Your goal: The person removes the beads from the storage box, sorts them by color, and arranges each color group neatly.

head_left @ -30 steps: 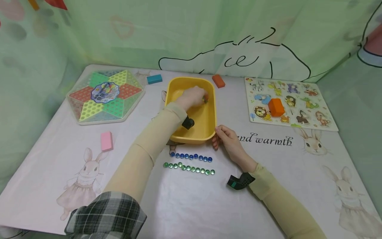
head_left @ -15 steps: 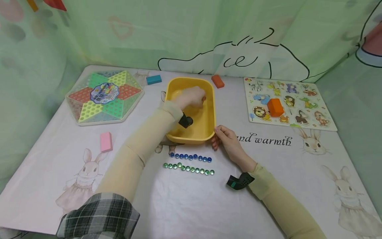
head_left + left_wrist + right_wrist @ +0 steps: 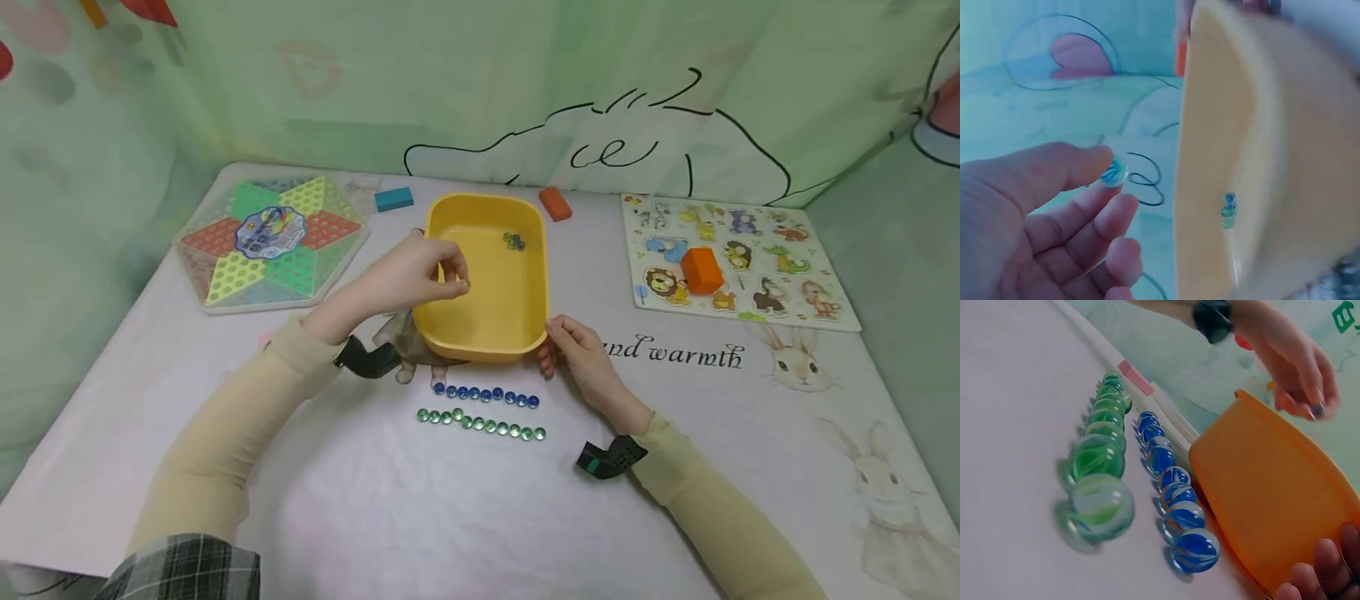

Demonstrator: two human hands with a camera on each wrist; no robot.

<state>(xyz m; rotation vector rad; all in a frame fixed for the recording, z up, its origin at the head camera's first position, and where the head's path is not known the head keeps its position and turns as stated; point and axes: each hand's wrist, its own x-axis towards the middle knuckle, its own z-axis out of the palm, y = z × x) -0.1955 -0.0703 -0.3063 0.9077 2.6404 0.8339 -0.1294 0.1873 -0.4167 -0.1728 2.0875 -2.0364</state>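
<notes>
My left hand (image 3: 420,271) is above the left rim of a yellow plastic tub (image 3: 491,317). Between its thumb and forefinger it pinches a clear marble (image 3: 1114,173) with a blue swirl. A few blue and green marbles (image 3: 514,242) lie together on the tub's floor, toward the far right. At the near right corner, my right hand (image 3: 585,358) grips the tub's rim, its fingers against the outer wall in the right wrist view. In front of the tub are a row of blue marbles (image 3: 486,395) and, nearer, a row of green marbles (image 3: 491,427).
A Chinese checkers board (image 3: 270,237) lies at the back left, an animal puzzle board (image 3: 813,258) at the right with an orange block (image 3: 702,271) on it. Blue (image 3: 393,199) and red-orange (image 3: 555,204) blocks flank the tub's far end. A pink block (image 3: 1136,377) lies left.
My left hand has come up out of the tub and moved left over its rim, now with a marble in its fingers, uncovering the marbles inside. My right hand stays at the corner.
</notes>
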